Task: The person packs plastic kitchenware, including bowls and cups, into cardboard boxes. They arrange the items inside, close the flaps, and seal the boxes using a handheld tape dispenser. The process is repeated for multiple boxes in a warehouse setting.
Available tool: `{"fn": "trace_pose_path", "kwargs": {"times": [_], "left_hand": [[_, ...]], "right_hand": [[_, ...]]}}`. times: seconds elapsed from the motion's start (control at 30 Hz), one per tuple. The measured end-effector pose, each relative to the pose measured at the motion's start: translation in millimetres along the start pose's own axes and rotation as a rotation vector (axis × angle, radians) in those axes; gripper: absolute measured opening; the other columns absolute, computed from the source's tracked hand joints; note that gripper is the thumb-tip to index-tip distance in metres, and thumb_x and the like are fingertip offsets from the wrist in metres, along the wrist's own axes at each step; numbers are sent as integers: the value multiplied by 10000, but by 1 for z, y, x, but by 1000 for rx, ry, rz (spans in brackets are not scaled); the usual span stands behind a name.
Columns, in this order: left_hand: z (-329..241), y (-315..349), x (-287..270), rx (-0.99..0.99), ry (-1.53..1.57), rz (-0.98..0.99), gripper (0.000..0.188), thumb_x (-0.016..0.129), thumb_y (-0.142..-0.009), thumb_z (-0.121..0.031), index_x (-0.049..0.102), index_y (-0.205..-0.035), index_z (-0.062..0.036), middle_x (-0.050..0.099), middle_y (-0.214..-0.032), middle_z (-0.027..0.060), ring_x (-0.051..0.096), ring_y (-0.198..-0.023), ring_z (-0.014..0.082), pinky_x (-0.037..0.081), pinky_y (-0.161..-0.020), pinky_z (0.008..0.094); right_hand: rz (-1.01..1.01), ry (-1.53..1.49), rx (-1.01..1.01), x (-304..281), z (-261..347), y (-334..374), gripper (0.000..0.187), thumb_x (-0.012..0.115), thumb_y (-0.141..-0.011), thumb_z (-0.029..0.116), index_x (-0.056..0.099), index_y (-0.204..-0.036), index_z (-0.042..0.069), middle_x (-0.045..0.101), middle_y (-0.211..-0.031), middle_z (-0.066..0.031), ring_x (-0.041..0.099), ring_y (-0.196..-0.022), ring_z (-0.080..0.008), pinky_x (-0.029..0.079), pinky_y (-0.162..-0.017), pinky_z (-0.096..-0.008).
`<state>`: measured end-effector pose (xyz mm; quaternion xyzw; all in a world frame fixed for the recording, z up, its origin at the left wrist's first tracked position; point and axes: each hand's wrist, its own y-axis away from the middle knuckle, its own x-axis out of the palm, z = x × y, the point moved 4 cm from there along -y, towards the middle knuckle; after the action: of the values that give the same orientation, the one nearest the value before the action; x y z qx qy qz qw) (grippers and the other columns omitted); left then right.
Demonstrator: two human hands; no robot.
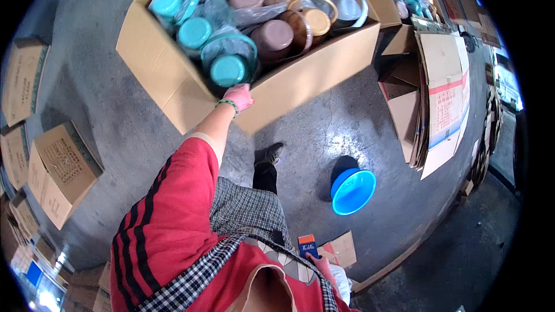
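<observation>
While the grey floor (300,127) extends under the whole work area, the large open carton (318,66) occupies the upper middle of the view, with its near corner pointing toward the person. To the right of this carton stands a stack of flattened cardboard (442,95), its sheets upright and slightly tilted. A brown carton (65,167) with dark printing is positioned at the left, well apart from the large open carton. The blue basin (354,192) is on the floor, right of the person's shoe (272,153).

The large open carton contains rounded containers in teal, mauve, yellow-orange and pale blue, several of them in clear plastic wrapping. A teal container (228,70) is located at the near corner, just beyond the left hand (239,98). The left hand is closed over the carton's rim at that corner, fingers bent; the fingertips are partly hidden. A green band (229,106) encircles the left wrist.

The small blue and orange box (307,247) is located at the lower right, close to the body. The right hand (319,263) is closed around its lower end, and the box projects forward from the grip.
</observation>
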<state>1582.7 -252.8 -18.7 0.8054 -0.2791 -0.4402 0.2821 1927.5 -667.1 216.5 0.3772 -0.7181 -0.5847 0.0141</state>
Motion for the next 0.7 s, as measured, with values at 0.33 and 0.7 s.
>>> {"fn": "trace_pose_path", "kwargs": {"times": [0.33, 0.7], "left_hand": [[111, 70, 27, 320, -155, -272, 138, 449, -728, -129, 497, -816, -33, 564, -818, 178, 543, -812, 300, 424, -711, 375], [296, 198, 13, -155, -41, -183, 466, 547, -695, -193, 412, -1100, -9, 471, -1072, 181, 446, -1004, 298, 363, -824, 386]], "right_hand": [[-59, -184, -281, -15, 164, 63, 450, 704, -644, 329, 570, -809, -68, 586, -703, -89, 534, -601, -116, 438, -539, -269], [14, -500, -342, -14, 175, -3, 458, 720, -628, 308, 565, -864, -53, 589, -759, -65, 546, -604, -132, 450, -570, -252]]}}
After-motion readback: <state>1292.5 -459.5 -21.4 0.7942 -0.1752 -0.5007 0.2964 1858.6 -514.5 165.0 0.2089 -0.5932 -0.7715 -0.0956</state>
